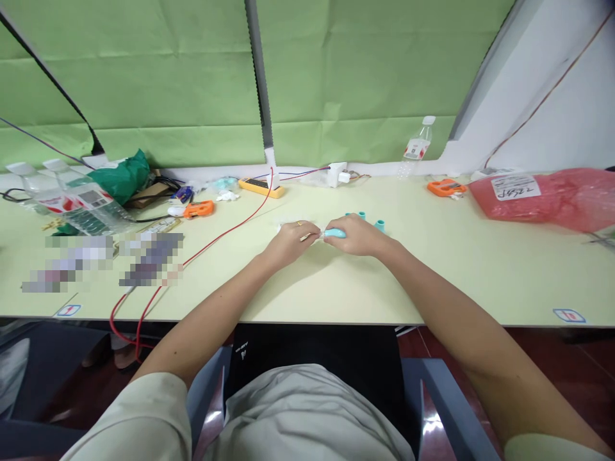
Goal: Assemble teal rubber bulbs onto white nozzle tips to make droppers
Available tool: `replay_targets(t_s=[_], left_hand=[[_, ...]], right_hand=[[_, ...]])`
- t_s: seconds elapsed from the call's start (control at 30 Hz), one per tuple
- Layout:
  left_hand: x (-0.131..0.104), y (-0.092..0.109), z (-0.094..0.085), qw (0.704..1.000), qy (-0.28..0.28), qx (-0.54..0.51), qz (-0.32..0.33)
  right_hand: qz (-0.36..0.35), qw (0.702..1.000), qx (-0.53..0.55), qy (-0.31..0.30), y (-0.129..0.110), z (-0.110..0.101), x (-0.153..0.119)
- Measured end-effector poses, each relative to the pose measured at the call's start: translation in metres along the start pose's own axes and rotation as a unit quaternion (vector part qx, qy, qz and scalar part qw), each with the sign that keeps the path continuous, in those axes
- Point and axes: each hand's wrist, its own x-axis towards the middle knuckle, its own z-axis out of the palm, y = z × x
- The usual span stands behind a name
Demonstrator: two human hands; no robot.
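Note:
Both hands meet above the middle of the pale table (307,294). My right hand (358,235) is wrapped round a light blue object (335,234), whose rounded end shows between thumb and fingers. From the left, my left hand (291,242) pinches a small clear piece at the tip of the blue object; its shape is too small to make out. Just behind my right hand stand several small teal caps (380,225), partly hidden by it. Some clear plastic (284,226) lies behind my left hand.
Left: water bottles (91,198), a green bag (127,176), an orange tool (198,209) and a red cable (225,232). Behind: a yellow meter (262,187) and a white plug (339,175). Right: a bottle (418,147), another orange tool (446,187) and a red bag (542,198).

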Motion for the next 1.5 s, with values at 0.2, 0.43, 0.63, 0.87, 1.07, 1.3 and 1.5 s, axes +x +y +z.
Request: replay_targets(t_s=[0.2,0.43,0.63,0.87,1.07,1.3,1.5], left_hand=[[0.002,0.001,-0.004,0.996,-0.084,0.028,-0.007],[0.001,0.002,-0.005,0.988,-0.149,0.033,-0.006],[-0.004,0.000,-0.001,0.986,-0.158,0.044,0.002],[-0.003,0.004,-0.003,0.989,-0.140,0.029,-0.027],[0.002,0.003,-0.013,0.990,-0.135,-0.008,-0.042],[0.003,0.002,-0.011,0.991,-0.132,0.001,-0.002],[0.002,0.001,-0.008,0.989,-0.145,0.037,0.015]], right_hand=[[-0.027,0.998,-0.056,-0.023,-0.001,0.002,0.000],[-0.047,0.992,-0.096,-0.062,-0.011,0.004,-0.001],[-0.053,0.991,-0.089,-0.079,-0.012,0.006,-0.001],[-0.047,0.993,-0.066,-0.085,-0.011,0.005,-0.001],[-0.005,0.995,-0.044,-0.090,-0.012,-0.002,-0.003],[-0.005,0.996,-0.057,-0.074,-0.008,-0.001,-0.003],[-0.003,0.993,-0.091,-0.073,-0.009,0.002,-0.001]])
